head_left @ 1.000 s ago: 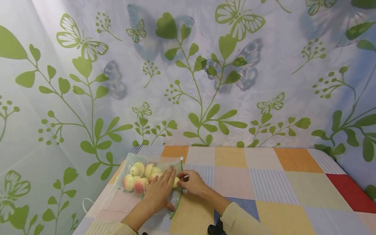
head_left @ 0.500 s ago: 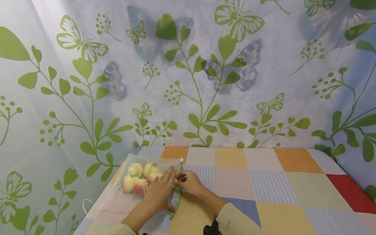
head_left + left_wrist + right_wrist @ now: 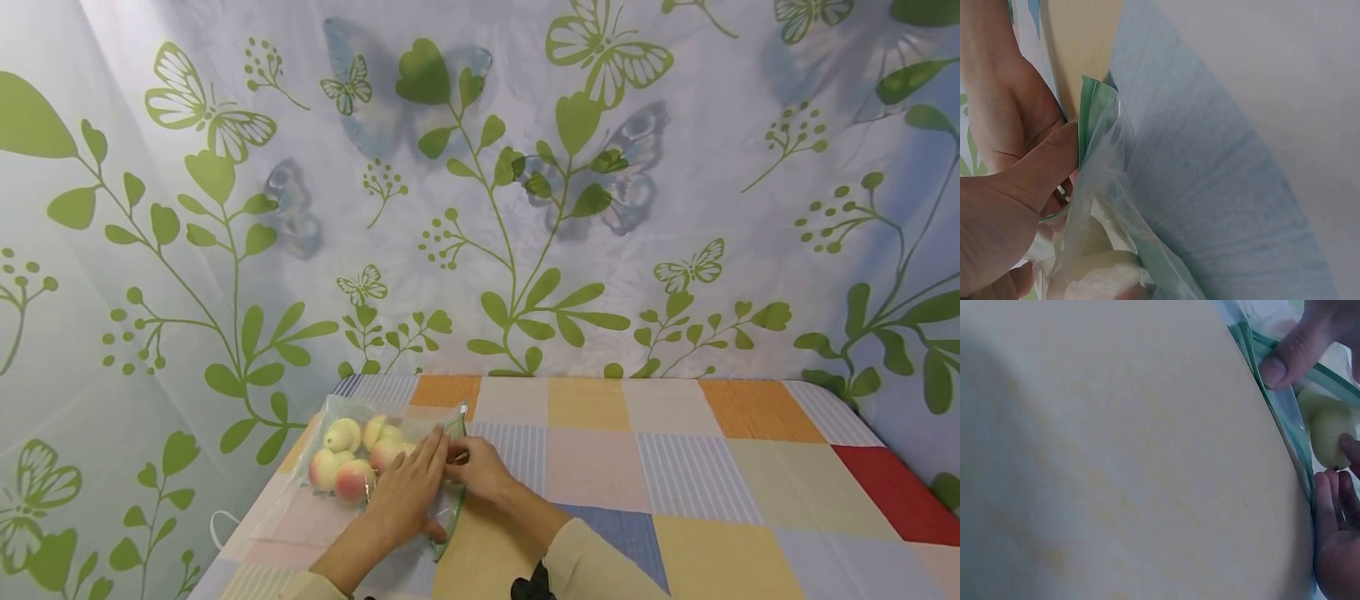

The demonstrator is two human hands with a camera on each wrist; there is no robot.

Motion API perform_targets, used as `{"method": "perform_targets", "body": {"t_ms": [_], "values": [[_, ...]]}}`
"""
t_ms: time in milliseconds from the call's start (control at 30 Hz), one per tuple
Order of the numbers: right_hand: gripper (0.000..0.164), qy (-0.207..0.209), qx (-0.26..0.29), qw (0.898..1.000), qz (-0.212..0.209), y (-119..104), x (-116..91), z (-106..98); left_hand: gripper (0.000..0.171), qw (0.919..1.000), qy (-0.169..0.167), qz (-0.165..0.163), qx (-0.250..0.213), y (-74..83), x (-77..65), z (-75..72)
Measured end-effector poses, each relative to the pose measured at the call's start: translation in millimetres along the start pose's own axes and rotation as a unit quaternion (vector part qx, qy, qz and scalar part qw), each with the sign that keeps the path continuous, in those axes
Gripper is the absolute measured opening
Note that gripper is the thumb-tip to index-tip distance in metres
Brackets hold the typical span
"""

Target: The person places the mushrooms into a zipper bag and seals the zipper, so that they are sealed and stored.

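A clear zip bag point(image 3: 288, 521) with a green zip edge point(image 3: 442, 546) lies on the bed-like surface, several yellow-and-red peaches point(image 3: 352, 480) inside. My left hand point(image 3: 405, 492) rests over the bag near its mouth, fingers straight and together. Its thumb point(image 3: 1275, 372) is spread down to the green edge in the right wrist view. At the mouth, my right hand point(image 3: 480, 471) has its fingers curled around a pale yellow peach point(image 3: 1330, 434), which sits just at the zip edge. In the head view both hands hide that peach.
A patchwork cloth point(image 3: 592, 467) covers the surface. Behind it hangs a curtain point(image 3: 480, 208) printed with green leaves and butterflies. A white loop of cord point(image 3: 217, 525) shows at the left edge.
My right hand has moved slightly left, farther toward the bag's mouth, taking the pale peach out of sight in the head view. The bagged peaches shift slightly left; my left hand stays.
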State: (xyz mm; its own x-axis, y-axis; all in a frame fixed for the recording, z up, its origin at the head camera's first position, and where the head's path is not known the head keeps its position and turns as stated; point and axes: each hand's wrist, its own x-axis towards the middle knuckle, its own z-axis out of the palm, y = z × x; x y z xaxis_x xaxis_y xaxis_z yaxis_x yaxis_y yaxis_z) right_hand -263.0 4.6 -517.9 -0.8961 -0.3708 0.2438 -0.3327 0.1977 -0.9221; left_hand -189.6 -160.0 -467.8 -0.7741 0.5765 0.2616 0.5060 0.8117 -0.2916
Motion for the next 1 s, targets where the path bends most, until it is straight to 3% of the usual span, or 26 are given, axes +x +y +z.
{"method": "perform_targets", "body": {"t_ms": [233, 533, 800, 1000], "values": [[0.022, -0.023, 0.022, 0.999, 0.006, -2, -2, 3, 0.144, 1.0000, 0.007, -0.001, 0.004, 0.0, 0.0, 1.1], [0.034, -0.083, 0.067, 0.994, 0.007, -1, -3, -10, 0.142, 0.9996, -0.017, -0.008, -0.023, 0.1, -0.1, -1.1], [0.035, -0.065, 0.092, 0.993, 0.043, 4, -5, -35, 0.141, 0.9985, -0.036, 0.000, -0.041, -3.2, 4.2, -2.8], [0.035, -0.034, 0.083, 0.995, 0.053, 9, -11, -55, 0.135, 0.9952, -0.073, -0.001, -0.065, -1.0, 12.8, -7.2]]}}
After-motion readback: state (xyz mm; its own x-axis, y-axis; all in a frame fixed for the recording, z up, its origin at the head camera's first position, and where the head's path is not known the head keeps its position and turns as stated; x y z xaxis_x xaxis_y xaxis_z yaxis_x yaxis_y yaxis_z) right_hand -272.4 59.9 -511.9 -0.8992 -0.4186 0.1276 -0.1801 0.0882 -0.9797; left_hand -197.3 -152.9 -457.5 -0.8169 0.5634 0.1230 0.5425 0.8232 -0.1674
